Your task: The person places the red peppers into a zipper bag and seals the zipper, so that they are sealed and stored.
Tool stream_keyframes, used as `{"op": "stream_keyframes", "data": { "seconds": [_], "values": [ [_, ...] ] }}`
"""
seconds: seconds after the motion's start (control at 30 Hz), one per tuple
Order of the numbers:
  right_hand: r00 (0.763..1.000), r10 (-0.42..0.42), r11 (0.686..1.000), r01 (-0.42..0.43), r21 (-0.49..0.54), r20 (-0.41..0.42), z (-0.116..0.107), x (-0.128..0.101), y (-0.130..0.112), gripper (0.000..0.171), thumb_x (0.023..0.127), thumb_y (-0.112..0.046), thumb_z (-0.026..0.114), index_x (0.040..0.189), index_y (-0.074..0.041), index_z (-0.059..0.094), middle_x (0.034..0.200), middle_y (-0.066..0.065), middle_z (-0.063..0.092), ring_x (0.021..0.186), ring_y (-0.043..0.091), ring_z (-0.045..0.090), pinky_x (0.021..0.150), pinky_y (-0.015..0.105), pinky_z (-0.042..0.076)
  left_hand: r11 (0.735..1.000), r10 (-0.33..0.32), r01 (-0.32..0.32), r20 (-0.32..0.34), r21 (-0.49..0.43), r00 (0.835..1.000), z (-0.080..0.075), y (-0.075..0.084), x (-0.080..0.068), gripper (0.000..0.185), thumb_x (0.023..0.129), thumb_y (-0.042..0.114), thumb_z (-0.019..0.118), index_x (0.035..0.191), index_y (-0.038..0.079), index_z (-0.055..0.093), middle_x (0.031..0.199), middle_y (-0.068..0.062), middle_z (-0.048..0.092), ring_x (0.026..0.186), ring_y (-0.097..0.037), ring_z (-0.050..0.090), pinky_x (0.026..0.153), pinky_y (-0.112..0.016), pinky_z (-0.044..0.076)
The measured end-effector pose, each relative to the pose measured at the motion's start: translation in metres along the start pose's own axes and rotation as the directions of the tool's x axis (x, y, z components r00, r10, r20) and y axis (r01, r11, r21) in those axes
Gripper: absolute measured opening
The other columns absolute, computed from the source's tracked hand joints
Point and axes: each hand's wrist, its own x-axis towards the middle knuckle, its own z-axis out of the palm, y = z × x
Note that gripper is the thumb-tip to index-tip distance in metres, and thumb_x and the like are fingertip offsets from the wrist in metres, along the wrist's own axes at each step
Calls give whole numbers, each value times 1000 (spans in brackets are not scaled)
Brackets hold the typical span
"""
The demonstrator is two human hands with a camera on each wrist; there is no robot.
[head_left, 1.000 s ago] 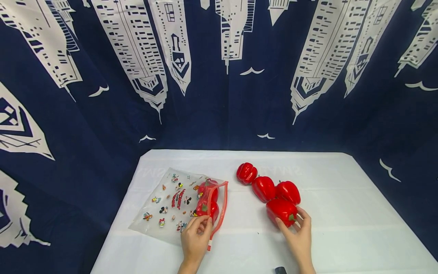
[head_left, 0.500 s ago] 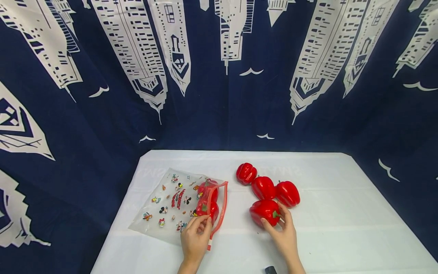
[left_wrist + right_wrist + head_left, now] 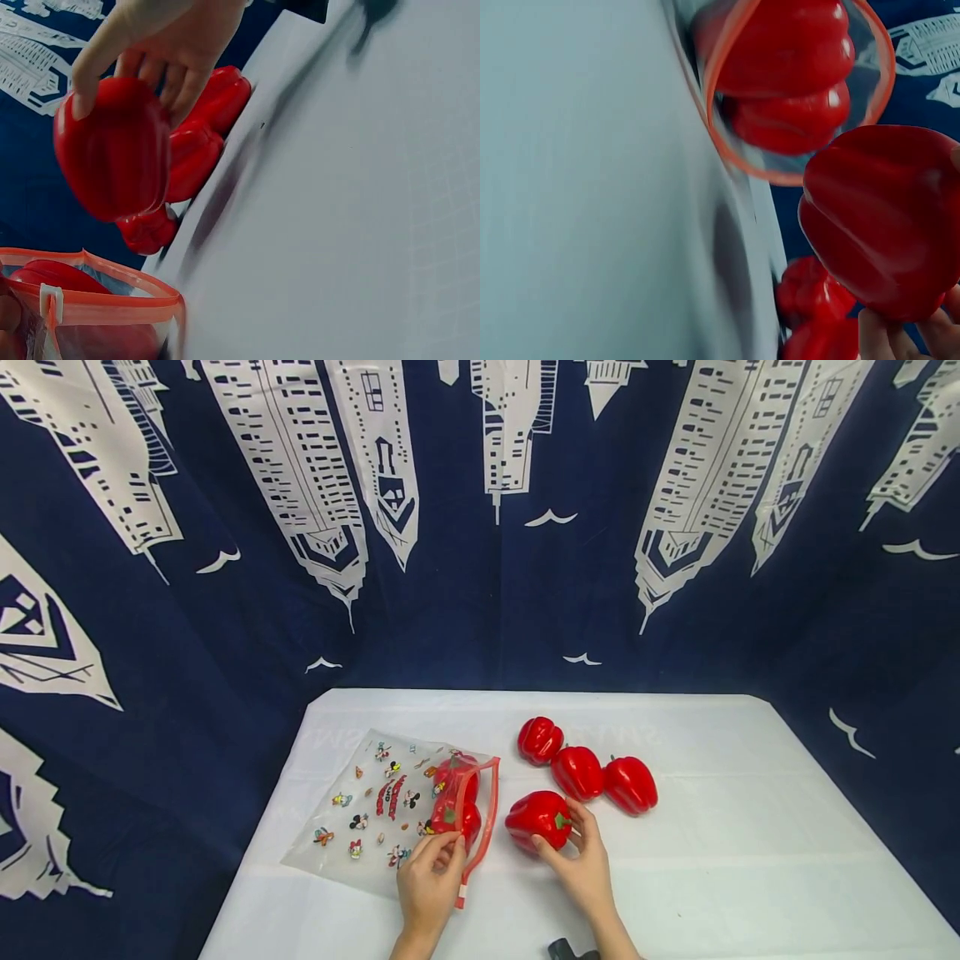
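My left hand [image 3: 430, 877] pinches the near edge of a clear zip bag [image 3: 337, 827] printed with cartoon figures. Its red-orange zip rim [image 3: 891, 67] gapes toward the right, and two red bell peppers [image 3: 787, 52] lie inside by the mouth. Fingers and thumb of my right hand [image 3: 581, 860] grip another red bell pepper [image 3: 536, 822] at its green stem end. In the left wrist view this held pepper [image 3: 112, 150] hangs above the white table, its shadow below. It is a short way right of the bag's opening.
Three more red bell peppers stand behind the held one: one at the back [image 3: 540, 741], one in the middle [image 3: 577, 773] and one to the right [image 3: 631, 785]. A dark object [image 3: 566, 950] shows by the right forearm. Navy cloth [image 3: 480, 652] hangs behind the white table [image 3: 750, 827].
My right hand has carried its bell pepper leftward, away from the other loose peppers and toward the bag's mouth. The left hand and the bag have stayed in place.
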Motion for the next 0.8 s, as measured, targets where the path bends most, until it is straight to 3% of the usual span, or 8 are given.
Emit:
{"op": "stream_keyframes", "data": {
  "seconds": [0.33, 0.53, 0.8],
  "values": [
    [997, -53, 997, 50, 56, 59, 20, -1, -12, 74, 72, -16, 82, 134, -8, 43, 132, 10, 49, 119, 29, 49, 91, 44, 46, 1000, 19, -19, -5, -18, 1000, 1, -2, 0, 11, 72, -3, 72, 79, 5, 71, 69, 3, 62, 51, -2, 50, 48, -14, 41],
    [993, -93, 993, 86, 87, 79, 23, -8, -39, 71, 72, -6, 79, 134, -4, 44, 131, 16, 49, 117, 34, 51, 88, 43, 49, 1000, -9, 9, 10, 9, 1000, 0, 1, 1, 10, 73, -1, 73, 79, 7, 70, 70, 5, 62, 52, -1, 50, 49, -13, 41],
    [984, -156, 987, 153, 40, 91, 23, -11, -54, 71, 72, -6, 79, 135, -4, 46, 130, 16, 50, 117, 32, 50, 88, 47, 48, 999, -16, 16, 27, 31, 999, 0, 1, 1, 12, 73, -1, 75, 80, 7, 70, 71, 6, 62, 54, 0, 50, 50, -11, 42]
  ]
}}
